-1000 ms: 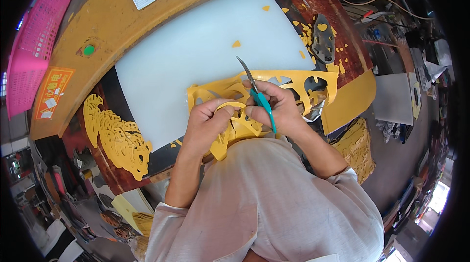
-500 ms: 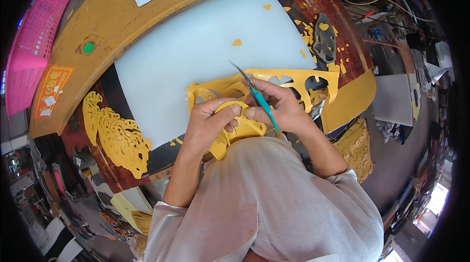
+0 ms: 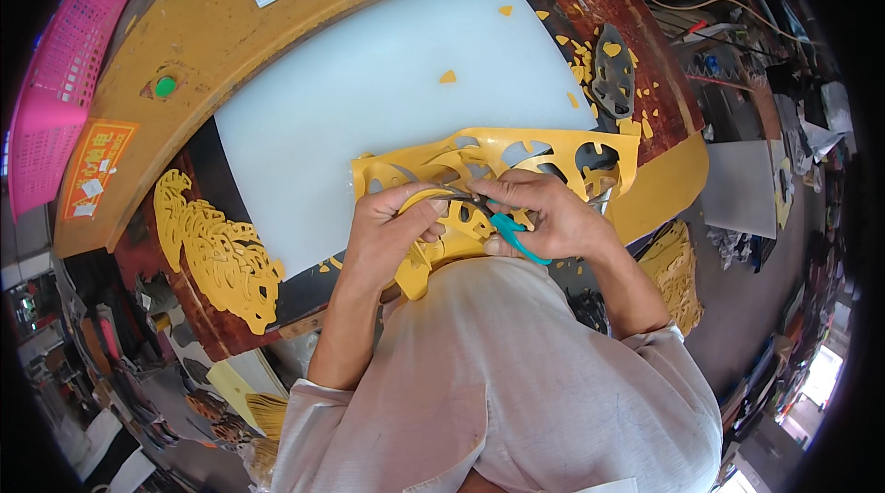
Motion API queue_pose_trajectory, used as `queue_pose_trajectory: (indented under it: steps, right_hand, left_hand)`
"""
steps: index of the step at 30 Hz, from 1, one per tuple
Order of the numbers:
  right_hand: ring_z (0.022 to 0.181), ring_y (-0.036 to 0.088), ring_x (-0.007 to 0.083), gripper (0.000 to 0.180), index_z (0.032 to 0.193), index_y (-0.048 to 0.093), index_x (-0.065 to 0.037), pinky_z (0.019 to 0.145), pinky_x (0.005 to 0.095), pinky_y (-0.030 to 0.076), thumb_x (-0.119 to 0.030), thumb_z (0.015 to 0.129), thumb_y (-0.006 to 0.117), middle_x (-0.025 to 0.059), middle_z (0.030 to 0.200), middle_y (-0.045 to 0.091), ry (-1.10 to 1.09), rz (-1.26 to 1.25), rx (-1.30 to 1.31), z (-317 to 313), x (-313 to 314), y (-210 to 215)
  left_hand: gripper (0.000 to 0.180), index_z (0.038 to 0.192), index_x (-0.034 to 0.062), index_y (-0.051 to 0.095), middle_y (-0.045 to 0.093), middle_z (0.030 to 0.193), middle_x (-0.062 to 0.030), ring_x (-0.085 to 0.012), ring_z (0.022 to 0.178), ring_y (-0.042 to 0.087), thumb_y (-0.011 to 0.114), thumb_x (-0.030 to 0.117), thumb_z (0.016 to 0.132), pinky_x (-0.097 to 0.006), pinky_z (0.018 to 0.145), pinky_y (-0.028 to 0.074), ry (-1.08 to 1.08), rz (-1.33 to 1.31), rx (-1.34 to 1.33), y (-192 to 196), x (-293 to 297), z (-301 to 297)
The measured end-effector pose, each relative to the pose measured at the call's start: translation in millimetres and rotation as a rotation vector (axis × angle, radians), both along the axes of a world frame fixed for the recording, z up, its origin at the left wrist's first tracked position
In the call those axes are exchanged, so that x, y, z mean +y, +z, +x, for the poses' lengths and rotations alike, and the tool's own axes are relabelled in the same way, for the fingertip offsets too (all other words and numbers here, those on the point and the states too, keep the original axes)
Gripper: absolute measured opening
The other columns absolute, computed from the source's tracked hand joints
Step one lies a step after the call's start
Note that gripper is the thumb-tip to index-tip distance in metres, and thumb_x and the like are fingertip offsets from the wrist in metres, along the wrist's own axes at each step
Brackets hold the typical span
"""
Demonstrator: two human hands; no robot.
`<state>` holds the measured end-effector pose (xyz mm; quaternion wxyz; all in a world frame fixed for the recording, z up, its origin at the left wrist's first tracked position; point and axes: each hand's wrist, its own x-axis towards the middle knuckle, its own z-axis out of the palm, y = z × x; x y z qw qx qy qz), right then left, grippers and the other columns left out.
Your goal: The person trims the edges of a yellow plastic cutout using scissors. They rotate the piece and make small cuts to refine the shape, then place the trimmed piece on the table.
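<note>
My left hand is closed, its thumb and fingers pinching the edge of a curved yellow cut-out piece. In my right hand is a pair of small scissors with teal handles and dark, slim blades. The blades reach left to the yellow piece near my left fingertips; whether they touch it I cannot tell. Under and beyond both hands lies a yellow sheet full of cut-out openings, partly hidden by my hands. Its near part hangs down toward my lap.
A white board covers the middle of the table. Stacked yellow cut-outs lie at the left. Small yellow scraps and a dark grey perforated piece are at the right. A yellow machine beam with a green button curves beyond the board.
The scissors have swung from pointing up and away to pointing left at the yellow piece. My right hand has shifted slightly right and its grip has changed.
</note>
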<state>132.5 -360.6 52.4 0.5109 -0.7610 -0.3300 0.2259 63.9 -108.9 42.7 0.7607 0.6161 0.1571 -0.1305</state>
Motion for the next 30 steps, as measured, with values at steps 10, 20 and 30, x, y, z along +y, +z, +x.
queue_pose_trajectory:
  steps: [10, 20, 30]
  right_hand:
    - [0.072, 0.060, 0.0230, 0.071, 0.142, 0.066, -0.004, 0.068, 0.0362, 0.050, -0.017, 0.078, 0.092, 0.0103, 0.081, 0.061, 0.017, -0.022, -0.013, 0, 3, 3]
    - [0.076, 0.061, 0.0179, 0.066, 0.143, 0.064, -0.004, 0.071, 0.0312, 0.052, -0.013, 0.083, 0.089, 0.0096, 0.086, 0.066, 0.013, -0.084, 0.038, -4, 0, -3]
    - [0.083, 0.061, 0.0196, 0.070, 0.147, 0.062, -0.008, 0.078, 0.0341, 0.052, -0.018, 0.083, 0.088, 0.0083, 0.089, 0.061, -0.089, -0.027, 0.098, 0, -5, -4]
  left_hand:
    - [0.016, 0.104, -0.0029, 0.078, 0.071, 0.087, -0.0040, -0.0100, 0.071, 0.064, 0.074, 0.012, 0.099, -0.026, 0.065, 0.056, -0.019, 0.027, -0.012, 3, 1, -1]
    - [0.018, 0.103, -0.0038, 0.078, 0.071, 0.085, -0.0036, -0.0100, 0.071, 0.063, 0.075, 0.013, 0.099, -0.027, 0.065, 0.054, -0.025, 0.023, -0.014, 6, -1, -1]
    - [0.018, 0.104, -0.0040, 0.078, 0.071, 0.084, -0.0039, -0.0102, 0.069, 0.063, 0.074, 0.012, 0.096, -0.027, 0.065, 0.053, -0.027, -0.005, 0.042, 7, -2, 0]
